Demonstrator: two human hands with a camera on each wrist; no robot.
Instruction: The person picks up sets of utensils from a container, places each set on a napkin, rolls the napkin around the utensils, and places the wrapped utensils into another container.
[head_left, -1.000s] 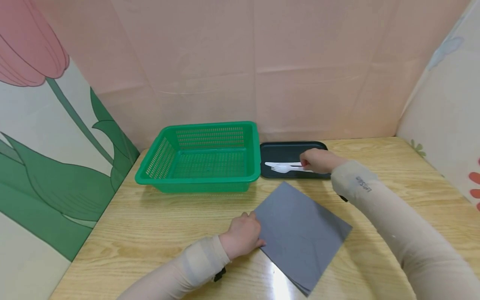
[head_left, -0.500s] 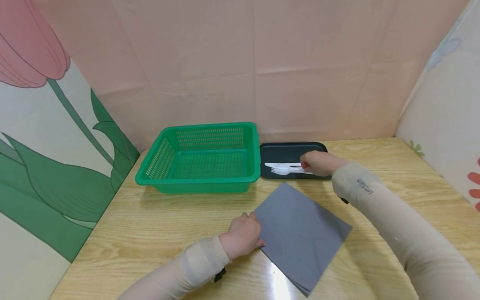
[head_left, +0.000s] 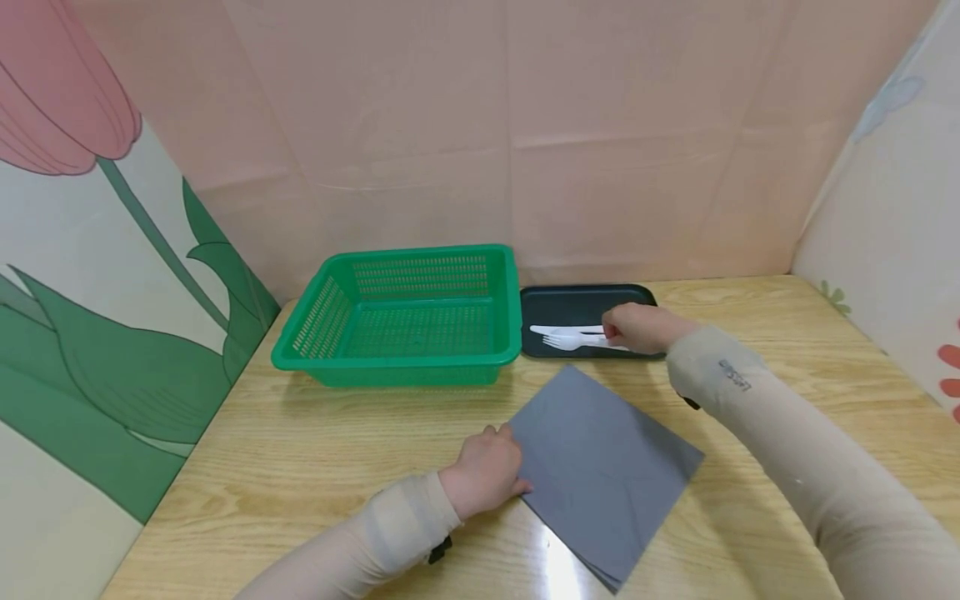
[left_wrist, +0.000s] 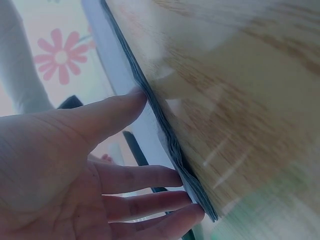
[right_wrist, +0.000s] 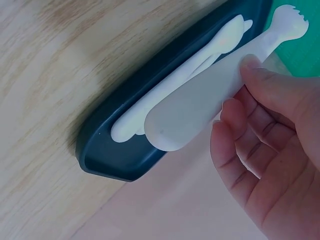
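My right hand (head_left: pixel 637 327) is over the black tray (head_left: pixel 558 302) at the back right. In the right wrist view its thumb and fingers pinch a white plastic fork (right_wrist: pixel 192 112) by the handle, tines toward the upper right. Beneath the fork, a white spoon (right_wrist: pixel 230 39) and a white knife (head_left: pixel 543 329) lie in the tray. Near the front, my left hand (head_left: pixel 487 468) lies at the left edge of a folded grey cloth (head_left: pixel 603 475). The left wrist view shows its thumb and fairly straight fingers touching the layered edge of the cloth (left_wrist: pixel 160 112).
A green plastic basket (head_left: pixel 408 362) stands at the back left, its right side close against the tray. All of it is on a light wood table (head_left: pixel 360 425). A pink cloth backdrop (head_left: pixel 405 167) rises behind, with printed panels at both sides.
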